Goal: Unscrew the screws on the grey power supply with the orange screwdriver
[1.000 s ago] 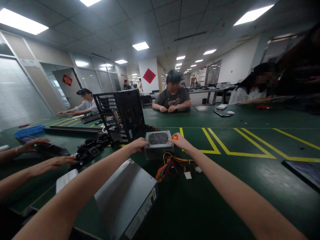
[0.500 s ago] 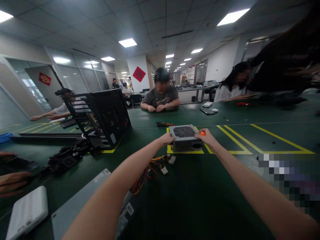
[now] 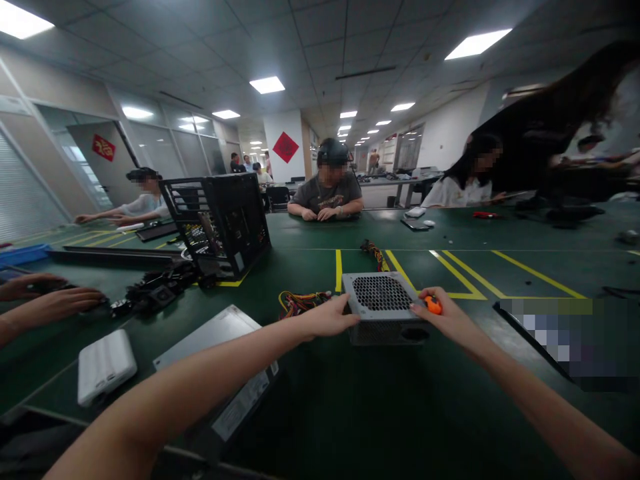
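Observation:
Between my two hands is a computer power supply point(image 3: 383, 293), a grey metal box with a honeycomb grille on top. My left hand point(image 3: 331, 317) grips its left side, thumb near the front corner. At the right side, my right hand point(image 3: 445, 312) holds the box and also has an orange object point(image 3: 432, 305) in its grasp, mostly hidden by the fingers. A bundle of coloured wires point(image 3: 373, 252) shows behind the box. More coloured cables point(image 3: 303, 301) lie beyond my left wrist. Under my left forearm is a larger grey metal case point(image 3: 213, 339) with labels on its side.
A black computer case point(image 3: 243, 227) stands at left, with black parts point(image 3: 160, 290) before it. Another person's hands point(image 3: 67, 299) work at the left edge, near a white box-shaped device point(image 3: 106, 367). Yellow tape point(image 3: 465, 275) marks the green table point(image 3: 310, 233). People sit opposite.
The power supply has come nearer to me, out of the yellow-taped area, with both my hands still on it. The person at left has moved their hands.

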### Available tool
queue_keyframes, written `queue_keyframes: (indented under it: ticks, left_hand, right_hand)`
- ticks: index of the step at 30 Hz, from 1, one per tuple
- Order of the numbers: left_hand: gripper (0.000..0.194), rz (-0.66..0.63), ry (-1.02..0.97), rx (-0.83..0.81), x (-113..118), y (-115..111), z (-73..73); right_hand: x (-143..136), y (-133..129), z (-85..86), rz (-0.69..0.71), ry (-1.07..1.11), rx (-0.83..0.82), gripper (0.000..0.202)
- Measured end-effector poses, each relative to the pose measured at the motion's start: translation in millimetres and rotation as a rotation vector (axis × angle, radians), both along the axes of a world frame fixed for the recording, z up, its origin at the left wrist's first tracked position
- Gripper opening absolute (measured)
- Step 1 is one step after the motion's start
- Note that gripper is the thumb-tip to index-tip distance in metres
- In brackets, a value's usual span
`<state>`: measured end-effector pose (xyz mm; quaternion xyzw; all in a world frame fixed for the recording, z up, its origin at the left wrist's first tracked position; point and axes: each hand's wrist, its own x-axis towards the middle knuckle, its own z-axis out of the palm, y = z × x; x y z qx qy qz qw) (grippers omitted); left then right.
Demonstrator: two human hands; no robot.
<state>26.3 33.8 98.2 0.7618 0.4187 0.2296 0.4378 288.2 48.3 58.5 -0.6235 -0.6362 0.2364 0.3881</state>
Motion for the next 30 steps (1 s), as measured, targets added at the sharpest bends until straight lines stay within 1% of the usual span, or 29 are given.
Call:
queue_keyframes:
  ticks: [1,2,3,4,5,6,7,8,9,10,11,13,14,16,18,20,23,25,26,28,30]
  left_hand:
    - [0.054,-0.007,0.003,0.085,-22,-17,11.3]
    - [0.057,0.035,0.012,0.167,-47,-35,22.1]
    - [0.058,0.131,0.031,0.229,-76,-54,31.4]
    - [0.056,0.255,0.047,0.277,-106,-72,37.7]
    - [0.055,0.383,0.039,0.327,-138,-90,40.4]
    - [0.053,0.511,0.003,0.371,-169,-107,39.1]
    - [0.053,0.638,-0.036,0.388,-198,-122,33.8]
    - [0.053,0.780,-0.075,0.395,-223,-133,25.2]
    - [0.055,0.898,-0.096,0.377,-244,-142,14.1]
    - [0.057,0.979,-0.100,0.307,-260,-149,1.8]
    - [0.058,0.981,-0.117,0.198,-270,-152,-10.7]
    - [0.062,0.868,-0.211,0.006,-278,-155,-31.9]
    - [0.063,0.828,-0.258,-0.040,-276,-154,-39.3]
    - [0.059,0.780,-0.309,-0.072,-269,-152,-46.8]
    - [0.053,0.737,-0.309,-0.066,-260,-149,-47.1]
    - [0.051,0.739,-0.309,-0.047,-251,-144,-44.9]
    - [0.052,0.743,-0.328,-0.036,-239,-131,-43.7]
    - [0.054,0.749,-0.346,-0.028,-234,-121,-44.8]
    - [0.054,0.739,-0.347,-0.030,-231,-117,-45.5]
    - [0.052,0.709,-0.337,-0.029,-228,-112,-46.8]
    - [0.051,0.692,-0.343,-0.019,-226,-111,-47.6]
  right_hand:
    - [-10,-5,2.7,0.002,-0.029,0.007,0.036]
    - [-21,-11,6.0,-0.004,-0.067,0.035,0.036]
    - [-34,-19,9.4,-0.037,-0.154,0.130,0.035]
    - [-48,-29,12.5,-0.025,-0.198,0.213,0.034]
    - [-64,-41,14.8,0.024,-0.191,0.254,0.033]
    - [-81,-55,15.8,0.108,-0.155,0.227,0.034]
    - [-100,-69,15.2,0.213,-0.101,0.153,0.034]
    - [-120,-83,13.2,0.337,-0.052,0.078,0.033]
    - [-140,-97,10.0,0.447,0.001,0.038,0.034]
    - [-159,-108,6.1,0.551,0.044,-0.002,0.036]
    - [-178,-117,1.9,0.608,0.085,-0.030,0.035]
    - [-209,-127,-5.4,0.629,0.158,-0.059,0.033]
    - [-221,-129,-7.9,0.619,0.182,-0.047,0.033]
    - [-237,-127,-9.8,0.580,0.229,-0.007,0.038]
    - [-246,-122,-7.9,0.525,0.269,0.025,0.041]
    - [-253,-118,-3.5,0.494,0.326,0.048,0.039]
    - [-261,-109,2.3,0.551,0.417,0.053,0.032]
    - [-264,-101,2.0,0.551,0.475,0.091,0.024]
    - [-263,-97,0.5,0.524,0.500,0.129,0.022]
    - [-257,-88,-4.5,0.460,0.441,0.235,0.020]
    - [-246,-82,-10.4,0.398,0.315,0.317,0.026]
